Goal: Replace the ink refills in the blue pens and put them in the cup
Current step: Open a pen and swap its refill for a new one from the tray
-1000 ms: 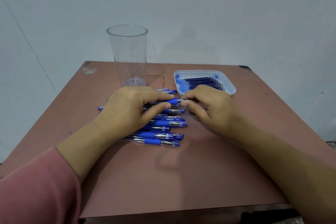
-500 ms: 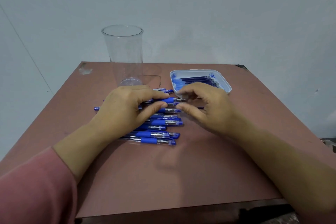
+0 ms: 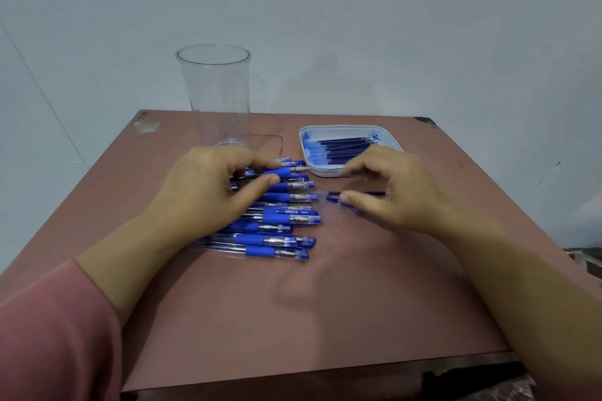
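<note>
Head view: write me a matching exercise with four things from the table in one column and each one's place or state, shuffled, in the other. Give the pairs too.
Things
1. clear cup
2. white tray
3. left hand
4. pile of blue pens

Places or states
A. lies on the table, nearer than the cup
B. stands upright and empty at the far side
C. grips one blue pen
D. holds dark refills

Pairs: 1-B, 2-D, 3-C, 4-A
</note>
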A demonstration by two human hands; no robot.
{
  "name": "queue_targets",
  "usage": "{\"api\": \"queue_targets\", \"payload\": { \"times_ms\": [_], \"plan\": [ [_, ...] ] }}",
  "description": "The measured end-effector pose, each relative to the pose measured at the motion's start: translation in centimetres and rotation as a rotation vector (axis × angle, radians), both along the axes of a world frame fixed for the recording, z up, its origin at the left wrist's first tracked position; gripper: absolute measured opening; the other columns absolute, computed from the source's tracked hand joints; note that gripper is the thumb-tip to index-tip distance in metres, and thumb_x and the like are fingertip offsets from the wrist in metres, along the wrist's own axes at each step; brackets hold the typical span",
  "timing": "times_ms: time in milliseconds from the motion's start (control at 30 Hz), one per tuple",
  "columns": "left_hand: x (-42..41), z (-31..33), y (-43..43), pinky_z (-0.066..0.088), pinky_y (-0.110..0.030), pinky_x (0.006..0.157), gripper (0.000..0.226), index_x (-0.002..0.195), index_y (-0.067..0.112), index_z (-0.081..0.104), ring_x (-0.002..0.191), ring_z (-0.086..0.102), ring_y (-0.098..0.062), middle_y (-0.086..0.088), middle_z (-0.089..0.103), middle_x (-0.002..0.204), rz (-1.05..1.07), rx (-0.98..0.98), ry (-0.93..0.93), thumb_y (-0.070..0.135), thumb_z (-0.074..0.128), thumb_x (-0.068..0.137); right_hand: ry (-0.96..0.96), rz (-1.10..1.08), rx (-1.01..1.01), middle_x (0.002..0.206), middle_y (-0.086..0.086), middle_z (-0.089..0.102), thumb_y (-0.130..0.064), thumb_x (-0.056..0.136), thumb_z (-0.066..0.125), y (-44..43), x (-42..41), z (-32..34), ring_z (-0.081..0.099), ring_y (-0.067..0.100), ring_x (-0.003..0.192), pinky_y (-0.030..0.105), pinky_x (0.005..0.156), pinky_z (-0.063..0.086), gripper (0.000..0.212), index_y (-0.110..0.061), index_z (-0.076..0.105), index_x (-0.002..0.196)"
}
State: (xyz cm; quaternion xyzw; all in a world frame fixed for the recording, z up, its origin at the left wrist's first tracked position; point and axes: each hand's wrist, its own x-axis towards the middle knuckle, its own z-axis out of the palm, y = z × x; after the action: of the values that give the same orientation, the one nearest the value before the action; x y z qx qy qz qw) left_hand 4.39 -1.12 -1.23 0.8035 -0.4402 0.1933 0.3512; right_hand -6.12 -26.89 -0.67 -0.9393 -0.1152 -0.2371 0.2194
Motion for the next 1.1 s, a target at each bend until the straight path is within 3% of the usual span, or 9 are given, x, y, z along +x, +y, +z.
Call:
{"api": "queue_targets", "payload": {
  "times_ms": [167, 367, 533, 800, 1100],
  "plan": [
    [-0.1, 0.1, 0.3, 0.040, -0.005, 0.068, 0.021, 0.098, 0.035, 0.073, 0.077, 0.058, 0.014, 0.040, 0.056, 0.078, -0.023, 0.052, 0.017, 0.039, 0.065, 0.080, 0.185, -0.029, -0.200, 0.087, -0.015, 0.058, -0.054, 0.077, 0.060, -0.7, -0.5, -0.1, 0.053, 0.006, 0.085, 0.027, 0.075, 0.048, 0.027, -0.030, 0.067, 0.090],
    [0.1, 0.1, 0.4, 0.047, -0.015, 0.069, 0.021, 0.098, 0.033, 0.073, 0.079, 0.061, 0.008, 0.031, 0.064, 0.083, -0.058, 0.044, 0.027, 0.041, 0.066, 0.080, 0.280, -0.038, -0.208, 0.087, -0.016, 0.053, -0.042, 0.085, 0.063, -0.2, -0.2, -0.1, 0.048, 0.003, 0.085, 0.019, 0.076, 0.039, 0.008, -0.035, 0.059, 0.085],
    [0.2, 0.1, 0.3, 0.051, -0.026, 0.071, 0.030, 0.101, 0.033, 0.074, 0.080, 0.064, 0.002, 0.020, 0.069, 0.085, -0.102, 0.037, 0.049, 0.051, 0.061, 0.081, 0.106, -0.073, 0.021, 0.074, -0.010, 0.058, -0.037, 0.088, 0.065, 0.3, -0.4, 0.2, 0.053, 0.008, 0.071, 0.023, 0.062, 0.043, 0.008, -0.032, 0.058, 0.089],
    [-0.2, 0.2, 0.1, 0.043, -0.011, 0.068, 0.027, 0.102, 0.035, 0.073, 0.076, 0.059, 0.009, 0.031, 0.061, 0.080, -0.130, 0.020, 0.049, 0.049, 0.066, 0.080, 0.020, 0.039, 0.080, 0.088, -0.018, 0.059, -0.034, 0.087, 0.063, 2.1, 0.0, -0.2, 0.055, 0.005, 0.083, 0.009, 0.073, 0.042, 0.019, -0.023, 0.065, 0.102],
    [-0.8, 0.2, -0.5, 0.043, -0.006, 0.073, 0.019, 0.096, 0.020, 0.076, 0.078, 0.061, 0.010, 0.020, 0.065, 0.084, -0.174, -0.044, 0.022, 0.029, 0.071, 0.080, -0.143, 0.085, 0.177, 0.089, -0.005, 0.070, -0.016, 0.085, 0.071, 3.8, 0.9, -1.3, 0.063, 0.009, 0.079, 0.021, 0.068, 0.052, 0.016, -0.011, 0.072, 0.101]
  ]
}}
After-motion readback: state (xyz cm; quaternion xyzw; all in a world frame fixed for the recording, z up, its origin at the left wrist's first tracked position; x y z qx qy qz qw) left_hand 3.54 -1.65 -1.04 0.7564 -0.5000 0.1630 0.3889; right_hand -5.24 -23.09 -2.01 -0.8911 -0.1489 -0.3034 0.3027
